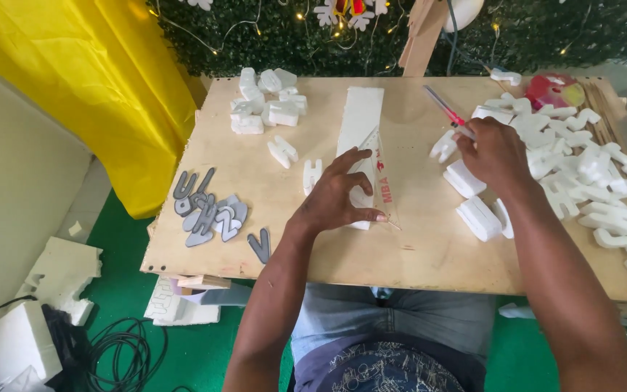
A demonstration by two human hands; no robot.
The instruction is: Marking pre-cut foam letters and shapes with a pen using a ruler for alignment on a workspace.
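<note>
Left hand [339,194] on clear set square [382,174] over white foam strip [361,116].

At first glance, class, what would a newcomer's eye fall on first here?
The two hands at mid-table: the left hand presses a clear triangular ruler onto a long white foam strip, while the right hand holds a red-handled cutter. A heap of white foam letters fills the right side; grey letters lie left.

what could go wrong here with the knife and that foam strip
The left hand pins a clear triangular ruler on the white foam strip; its fingertips sit near the edge and could be nicked. The right hand holds a red-handled knife among loose foam letters, which it could knock off.
</note>
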